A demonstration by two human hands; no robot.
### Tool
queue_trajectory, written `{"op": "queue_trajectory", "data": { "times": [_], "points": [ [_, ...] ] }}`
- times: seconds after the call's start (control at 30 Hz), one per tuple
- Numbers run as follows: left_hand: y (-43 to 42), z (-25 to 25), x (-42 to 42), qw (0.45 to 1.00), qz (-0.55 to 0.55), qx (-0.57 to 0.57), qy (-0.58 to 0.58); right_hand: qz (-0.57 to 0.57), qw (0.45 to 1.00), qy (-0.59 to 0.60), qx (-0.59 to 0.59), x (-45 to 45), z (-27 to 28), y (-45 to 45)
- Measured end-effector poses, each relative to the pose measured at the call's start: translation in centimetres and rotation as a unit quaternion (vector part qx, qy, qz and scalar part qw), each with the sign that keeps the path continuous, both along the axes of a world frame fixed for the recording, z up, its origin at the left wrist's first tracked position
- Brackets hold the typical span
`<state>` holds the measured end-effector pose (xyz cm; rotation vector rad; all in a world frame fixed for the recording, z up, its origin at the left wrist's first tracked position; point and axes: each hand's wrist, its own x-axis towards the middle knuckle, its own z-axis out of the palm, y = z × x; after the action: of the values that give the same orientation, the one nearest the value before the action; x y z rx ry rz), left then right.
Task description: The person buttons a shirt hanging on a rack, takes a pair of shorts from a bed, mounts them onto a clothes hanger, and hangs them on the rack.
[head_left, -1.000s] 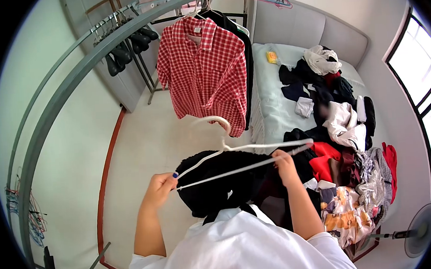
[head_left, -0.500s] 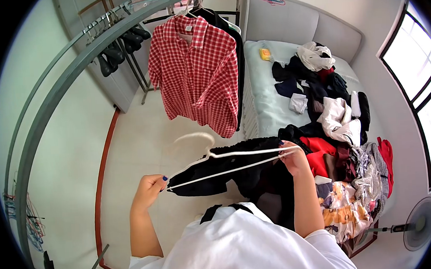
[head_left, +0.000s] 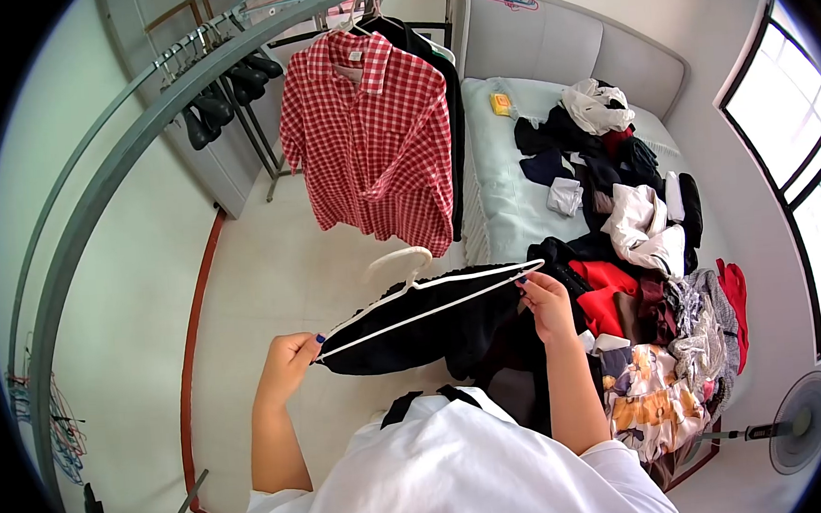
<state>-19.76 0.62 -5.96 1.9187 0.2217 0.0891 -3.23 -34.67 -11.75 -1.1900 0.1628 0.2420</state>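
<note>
A white clothes hanger [head_left: 473, 274] is held slanted in front of me, hook toward the rack and its right end higher. Black garment [head_left: 399, 346] cloth hangs along it, bunched toward the right. My left hand [head_left: 284, 366] is closed on the hanger's left end together with the cloth there. At the other end, my right hand [head_left: 550, 309] pinches at the black cloth by the lower bar, just below the hanger's right tip. Whether its fingers also grip the bar is hard to make out.
A red checked shirt [head_left: 366, 142] hangs ahead from the grey rack [head_left: 97, 196], which arches along the left. To the right, a bed [head_left: 501, 194] bears heaped clothes, with a floral garment [head_left: 659, 401] nearest me. A fan [head_left: 801, 422] stands at far right.
My right hand has shifted slightly left and down, off the hanger's right tip, onto the cloth below. The hanger has tilted, its right end rising. My left hand keeps its hold.
</note>
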Motion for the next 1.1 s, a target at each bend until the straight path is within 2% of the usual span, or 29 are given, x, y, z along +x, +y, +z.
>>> {"op": "queue_trajectory", "data": {
  "times": [0.27, 0.53, 0.7, 0.8, 0.9, 1.0, 1.1],
  "points": [
    [-0.3, 0.7, -0.1, 1.000, 0.004, 0.019, -0.014, -0.014, 0.979, -0.149, -0.137, -0.1, 0.1, 0.2],
    [-1.0, 1.2, -0.1, 0.998, -0.032, 0.060, 0.013, -0.034, 0.975, -0.137, -0.173, 0.5, -0.4, -0.6],
    [-1.4, 1.0, 0.5, 0.999, -0.032, 0.020, -0.003, -0.020, 0.988, -0.111, -0.103, 0.5, -0.2, -0.7],
    [-1.8, 1.6, 0.5, 0.999, -0.009, 0.046, 0.021, -0.003, 0.995, -0.087, -0.049, 0.2, -0.1, -1.4],
    [-2.1, 1.8, 0.6, 0.998, 0.008, 0.054, 0.027, 0.029, 0.999, 0.000, 0.027, 0.4, -0.1, -2.4],
    [-2.5, 1.7, 0.6, 0.998, 0.022, 0.052, 0.010, 0.053, 0.997, 0.002, 0.061, 0.7, -1.0, -3.3],
    [-2.6, 1.2, 0.7, 0.999, 0.019, 0.050, 0.007, 0.043, 0.999, -0.006, 0.029, 0.8, -1.5, -3.4]
  ]
}}
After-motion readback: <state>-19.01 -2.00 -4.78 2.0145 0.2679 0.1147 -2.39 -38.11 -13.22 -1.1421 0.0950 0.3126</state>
